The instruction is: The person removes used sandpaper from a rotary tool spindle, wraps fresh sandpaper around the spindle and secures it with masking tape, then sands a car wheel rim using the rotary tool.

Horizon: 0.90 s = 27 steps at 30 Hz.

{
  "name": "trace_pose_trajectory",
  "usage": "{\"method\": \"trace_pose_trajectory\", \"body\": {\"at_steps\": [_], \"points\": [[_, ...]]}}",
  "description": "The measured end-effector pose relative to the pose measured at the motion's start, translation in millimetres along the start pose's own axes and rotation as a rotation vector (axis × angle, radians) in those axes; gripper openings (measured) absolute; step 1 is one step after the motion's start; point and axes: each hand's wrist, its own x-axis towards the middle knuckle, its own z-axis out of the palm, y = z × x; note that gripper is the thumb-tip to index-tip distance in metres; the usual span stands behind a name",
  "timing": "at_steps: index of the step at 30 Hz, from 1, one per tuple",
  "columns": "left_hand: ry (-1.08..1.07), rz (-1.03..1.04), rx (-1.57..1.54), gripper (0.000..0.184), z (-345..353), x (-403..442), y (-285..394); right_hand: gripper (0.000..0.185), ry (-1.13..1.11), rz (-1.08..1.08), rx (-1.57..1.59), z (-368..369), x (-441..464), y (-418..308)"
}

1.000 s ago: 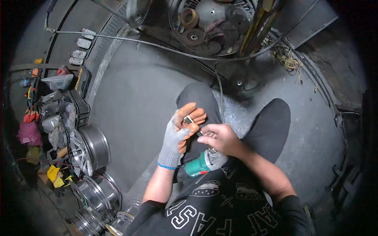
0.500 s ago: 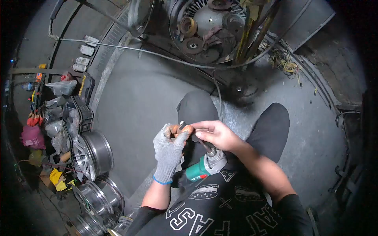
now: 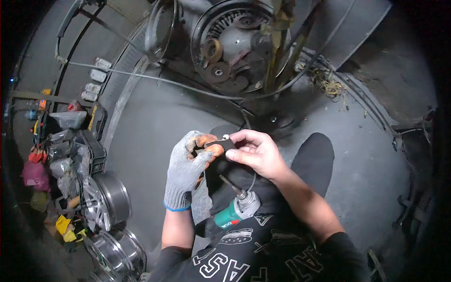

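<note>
- Two hands, near each other above the black-trousered legs (image 3: 314,155): one grey knit-gloved, orange-fingered left hand (image 3: 182,157) and one bare right hand (image 3: 257,151)
- One small thin dark strip (image 3: 227,143) held up between them, its left part pinched by the gloved thumb and fingers, its right part by the bare ones; both hands are closed on it
- The strip looks slightly curved, matt and nearly black, with a paler edge and a small white patch at the top; its material is too small to tell
- One green-and-silver power tool (image 3: 233,213) below the hands, apart from them, its single slim metal shaft (image 3: 229,182) slanting up leftward
- Four small whitish packs (image 3: 97,75) in a row, upper left
- One large silver spoked wheel rim (image 3: 117,197) at left, more rims below it, overlapping too much to count
</note>
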Motion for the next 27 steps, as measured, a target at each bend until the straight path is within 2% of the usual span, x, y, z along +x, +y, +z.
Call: {"method": "trace_pose_trajectory", "body": {"at_steps": [2, 4, 6, 7, 10, 11, 14, 15, 16, 18, 19, 20, 22, 23, 24, 26, 27], "points": [[-0.003, -0.017, 0.05, 0.02, 8.9, 4.3, 7.4, 0.029, 0.008, -0.147, 0.042, -9.4, 1.0, 3.2], [-0.018, 0.039, 0.101, 0.019, 14.8, 9.7, 6.5, 0.029, 0.031, -0.131, 0.04, -12.0, -2.7, -7.9], [-0.003, -0.021, 0.11, 0.019, 19.5, 12.5, 9.0, 0.038, 0.028, -0.147, 0.149, -15.9, -2.4, -8.8], [-0.008, -0.013, 0.102, 0.019, 21.3, 14.8, 13.4, 0.032, 0.027, -0.139, 0.276, -12.7, -4.2, -17.8], [-0.089, -0.056, 0.219, 0.018, 26.9, 22.7, 21.0, 0.024, 0.066, -0.191, 0.158, -30.1, -1.4, -19.0], [-0.083, 0.022, 0.186, 0.017, 30.0, 27.6, 16.7, 0.024, 0.071, -0.199, 0.144, -34.1, -1.8, -22.1], [-0.051, 0.195, 0.146, 0.016, 57.8, 43.3, 29.2, 0.013, 0.466, -0.585, -0.312, -35.0, 0.6, -40.4], [-0.015, 0.278, 0.152, 0.016, 67.8, 52.1, 36.2, 0.013, 0.624, -0.636, -0.391, -36.2, 5.3, -45.9], [0.009, 0.461, 0.381, 0.014, 72.1, 65.8, 37.5, 0.016, 0.697, -0.737, -0.43, -44.1, 14.7, -47.1], [0.045, 0.655, 0.491, 0.015, 78.1, 86.9, 34.4, 0.02, 0.821, -0.882, -0.596, -53.5, 36.9, -57.2], [0.046, 0.661, 0.487, 0.015, 79.8, 93.7, 31.9, 0.022, 0.859, -1.026, -0.66, -49.5, 47.5, -65.0], [0.118, 0.711, 0.469, 0.014, 81.2, 100.2, 29.5, 0.026, 0.862, -1.049, -0.74, -55.4, 59.8, -62.9], [0.185, 0.765, 0.448, 0.013, 83.2, 105.8, 28.5, 0.033, 0.914, -1.046, -0.67, -39.1, 70.4, -61.3], [0.218, 0.75, 0.422, 0.013, 83.1, 105.4, 28.1, 0.037, 0.864, -0.97, -0.462, -28.9, 70.1, -56.5], [0.253, 0.733, 0.397, 0.013, 82.2, 105.2, 27.8, 0.035, 0.888, -1.001, -0.414, -18.4, 70.6, -57.2], [0.24, 0.729, 0.4, 0.013, 78.5, 106.0, 28.8, 0.036, 1.005, -0.971, -0.757, -14.7, 72.3, -52.7], [0.221, 0.737, 0.411, 0.013, 78.1, 105.9, 30.5, 0.039, 0.955, -0.901, -0.693, -8.9, 71.6, -52.5]]}}
